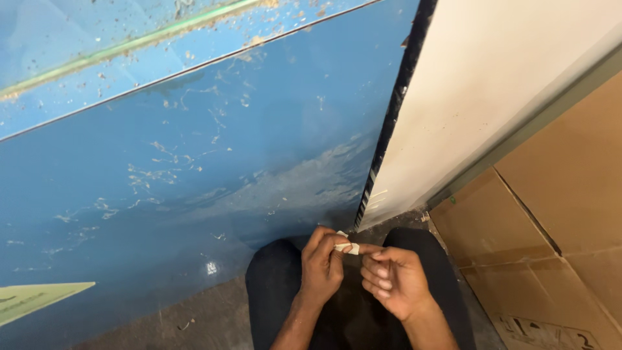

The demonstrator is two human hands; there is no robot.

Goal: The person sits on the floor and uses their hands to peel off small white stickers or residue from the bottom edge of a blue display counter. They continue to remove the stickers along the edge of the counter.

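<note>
Two hands, the left hand point(322, 264) and the right hand point(394, 279), are at work. One small pale scrap point(345, 245) sits between them. One blue panel point(188, 168) stands there, one white panel point(479, 91) beside it, and one flattened cardboard sheet point(557, 214).

A flattened brown cardboard box point(557, 214) lies right of the blue panel point(194, 181), with black printed marks at its lower corner. A pale green, wedge-shaped label point(35, 299) sits at the panel's lower left edge.
</note>
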